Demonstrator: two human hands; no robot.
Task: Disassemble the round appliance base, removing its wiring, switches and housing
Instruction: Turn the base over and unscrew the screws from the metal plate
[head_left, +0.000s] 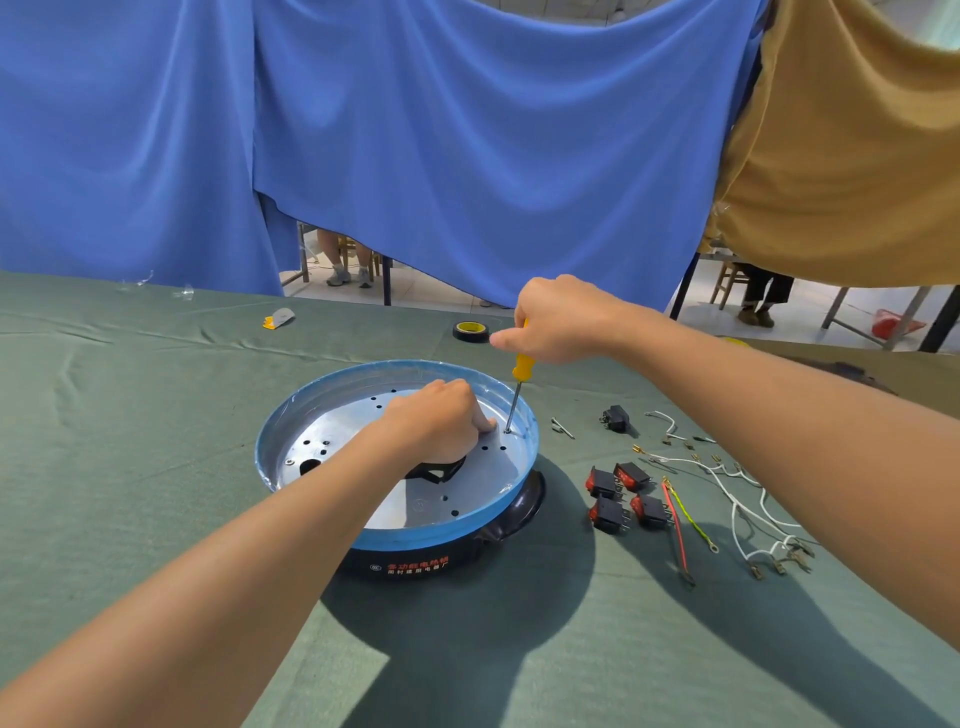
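- Centre of the frame: the round appliance base (447, 535) sits on the table (130, 467), which is draped in creased grey-green cloth.
- Its housing is a shallow blue-rimmed pan over a glossy black plastic body with red and white lettering on the near side; the floor inside is a shiny silver metal plate (363, 415) dotted with small round holes and a larger dark cut-out.
- The left hand (441, 421) rests curled on that plate, fingertips pressed down next to a hole near the right rim.
- The right hand (556, 319) is closed in a fist around the yellow handle of a screwdriver (517, 387).
- The tool's long axis runs nearly upright, handle tilted slightly right, slim steel shaft pointing down with the tip in the hole just beside the left fingertips.
- Right of the base: four black rocker switches (621, 496) with red faces, grouped together.
- Further right, loose wires (748, 499), white, red and yellow-green, with small metal terminals.
- Upper centre: a roll of black tape (471, 331) lying flat.
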